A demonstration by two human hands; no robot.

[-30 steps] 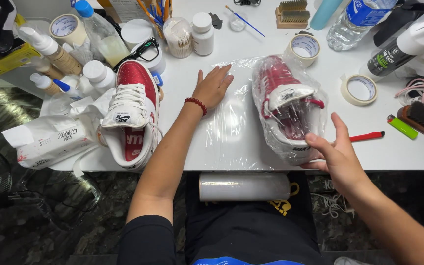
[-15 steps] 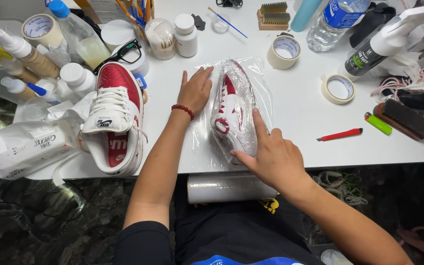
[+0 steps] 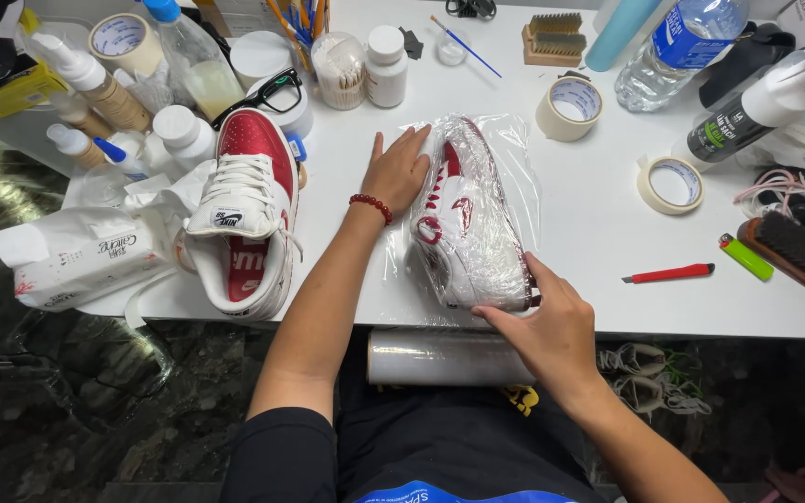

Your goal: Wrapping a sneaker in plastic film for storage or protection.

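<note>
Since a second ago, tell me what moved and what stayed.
The wrapped shoe was rolled leftward in the plastic film toward the left hand. The right hand shifted from its side to its near end. The left hand stayed flat on the film; the unwrapped shoe stayed put.

White worktable (image 3: 607, 224) under bright even light; dark glossy marbled floor (image 3: 95, 410) below.
</note>
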